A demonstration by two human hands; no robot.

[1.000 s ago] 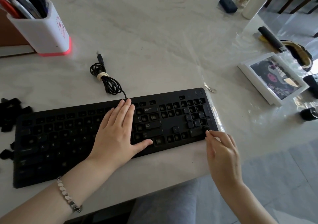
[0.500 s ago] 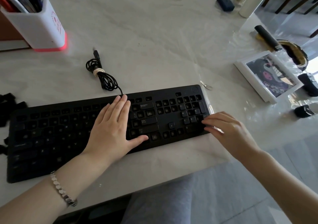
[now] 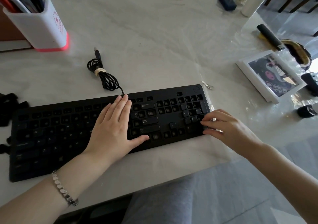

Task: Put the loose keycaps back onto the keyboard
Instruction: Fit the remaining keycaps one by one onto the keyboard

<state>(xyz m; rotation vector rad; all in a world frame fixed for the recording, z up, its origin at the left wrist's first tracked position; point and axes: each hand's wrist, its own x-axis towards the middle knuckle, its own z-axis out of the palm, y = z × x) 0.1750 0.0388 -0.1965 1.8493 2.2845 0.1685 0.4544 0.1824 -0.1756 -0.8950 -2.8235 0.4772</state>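
Observation:
A black keyboard (image 3: 72, 134) lies across the white table, with many bare key sockets among the fitted keys. My left hand (image 3: 113, 127) rests flat on its middle with straight fingers. My right hand (image 3: 223, 129) is at the keyboard's right end, its fingertips on the lower corner of the number pad. Whether they hold a keycap is hidden. A pile of loose black keycaps (image 3: 10, 106) lies at the left edge of the table, beside the keyboard's far left corner.
The coiled keyboard cable (image 3: 103, 75) lies behind the keyboard. A white pen holder (image 3: 39, 24) stands far left. A framed picture (image 3: 270, 75), a metal ring (image 3: 207, 85) and small dark objects sit at the right. The table's front edge runs just below the keyboard.
My right hand moved from in front of the keyboard's right corner onto the number pad's lower right corner. My left hand stayed flat on the keyboard.

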